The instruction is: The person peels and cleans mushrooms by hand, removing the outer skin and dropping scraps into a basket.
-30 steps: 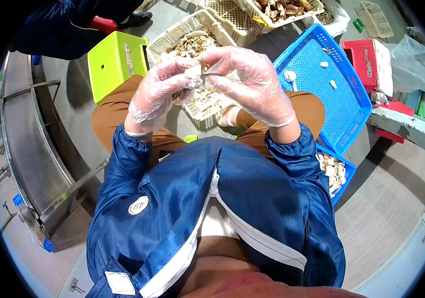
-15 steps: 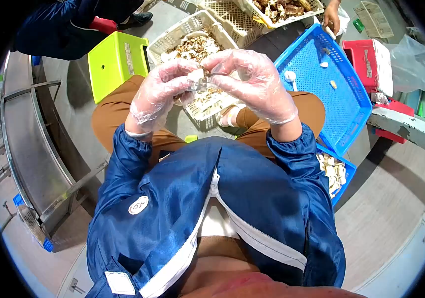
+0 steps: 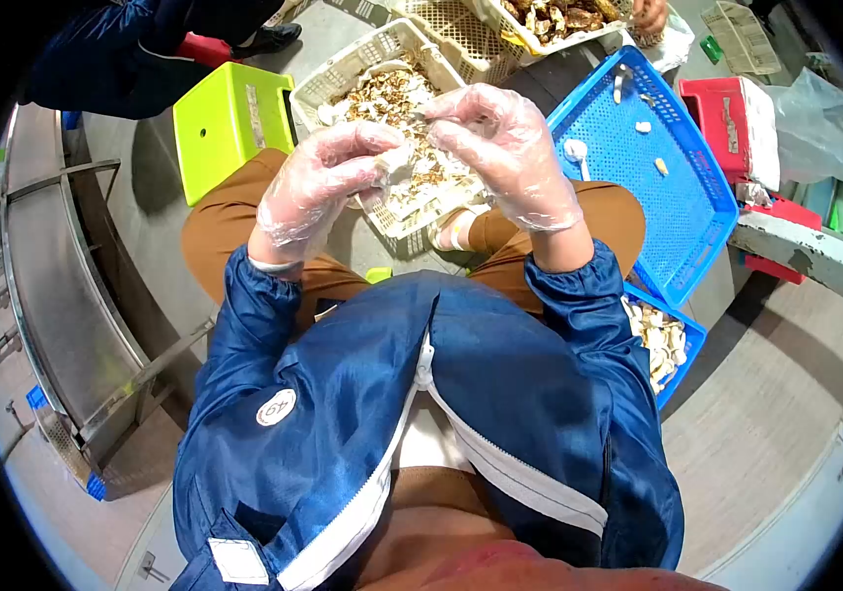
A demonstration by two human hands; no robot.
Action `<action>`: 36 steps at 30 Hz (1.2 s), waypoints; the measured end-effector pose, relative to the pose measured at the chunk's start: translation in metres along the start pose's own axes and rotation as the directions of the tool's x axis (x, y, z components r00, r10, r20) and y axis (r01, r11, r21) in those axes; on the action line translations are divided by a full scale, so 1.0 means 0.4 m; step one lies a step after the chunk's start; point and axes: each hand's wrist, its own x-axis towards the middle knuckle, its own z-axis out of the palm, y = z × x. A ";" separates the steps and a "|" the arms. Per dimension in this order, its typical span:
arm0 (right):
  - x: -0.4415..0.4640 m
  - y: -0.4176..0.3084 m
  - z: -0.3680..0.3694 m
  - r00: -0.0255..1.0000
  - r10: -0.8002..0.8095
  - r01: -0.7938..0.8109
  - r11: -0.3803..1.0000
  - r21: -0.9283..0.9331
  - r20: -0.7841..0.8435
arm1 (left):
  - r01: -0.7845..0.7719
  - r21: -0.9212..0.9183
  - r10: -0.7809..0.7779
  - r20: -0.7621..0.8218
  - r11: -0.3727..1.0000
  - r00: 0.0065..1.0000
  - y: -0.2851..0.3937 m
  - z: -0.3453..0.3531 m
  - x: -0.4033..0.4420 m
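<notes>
Both my hands wear clear plastic gloves and are raised above a cream plastic crate (image 3: 404, 41) of brown and white trimmings (image 3: 387, 94). Between the thumb and fingers of my left hand (image 3: 328, 182) is a whitish piece (image 3: 394, 163) that looks like mushroom. My right hand (image 3: 510, 158) is a little to the right, apart from the left, with thumb and fingers pinched together. A small dark thing shows at its fingertips, too little to name.
A blue perforated tray (image 3: 668, 212) lies right, with a white spoon (image 3: 577, 156) and a few pale pieces. Below it is a blue basket (image 3: 694, 340) of cream slices. A green stool (image 3: 229, 128) stands left. A co-worker's hand (image 3: 650, 15) is by a crate of brown pieces (image 3: 564, 20).
My hands have moved apart, the right one upward, leaving the whitish piece in the left. The co-worker's hand has drawn back from the blue tray, where a pale long object now shows.
</notes>
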 end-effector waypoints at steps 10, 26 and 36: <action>0.012 -0.021 0.007 0.885 -0.406 0.444 0.883 -0.149 0.229 | -0.127 0.351 0.150 -0.038 0.928 0.988 0.021 -0.002 0.015; -0.030 -0.021 0.081 0.936 -0.352 0.352 0.935 -0.046 0.009 | -0.155 -0.557 0.110 -0.114 0.816 0.987 -0.073 0.066 0.044; 0.016 -0.062 0.028 0.872 -0.470 0.487 0.809 -0.329 0.135 | -0.088 -0.469 0.071 -0.053 0.879 0.996 -0.075 0.019 0.035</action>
